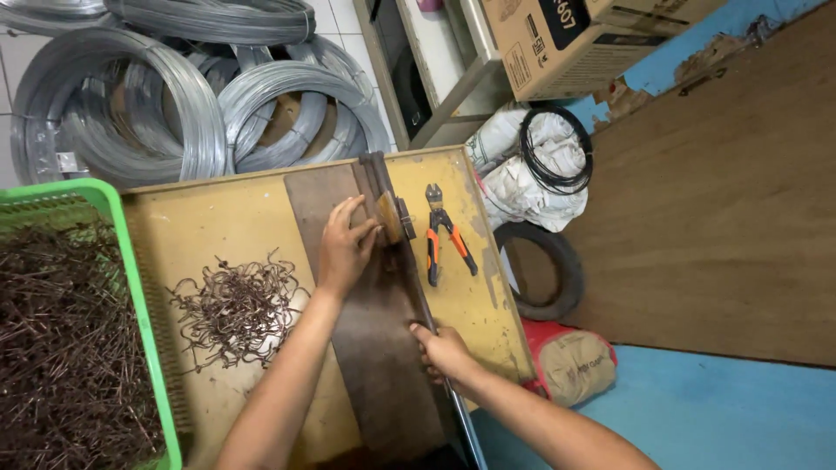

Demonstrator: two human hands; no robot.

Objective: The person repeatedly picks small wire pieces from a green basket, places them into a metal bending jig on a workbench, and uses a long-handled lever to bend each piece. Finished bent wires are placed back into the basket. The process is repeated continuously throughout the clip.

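A green crate (131, 287) of hooks stands left, wire coils (174, 96) beyond. On the yellow bench (218, 226), loose hooks (237, 309) lie; the left hand (344, 248) presses flat on a brown plate (374, 365), the right hand (444, 350) grips a lever (416, 287). Pliers (440, 235), tyre (557, 270), blue floor (714, 409) right.

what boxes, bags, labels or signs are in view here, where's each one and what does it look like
cardboard box: top, right of centre, on the floor; brown, rectangular, with a black printed panel and small dark marks.
white sack: floor, right of the workbench; crumpled white, a black wire loop on it.
red and tan bag: floor by the bench's lower right corner; faint print, too blurred to tell.
No signs or screens.
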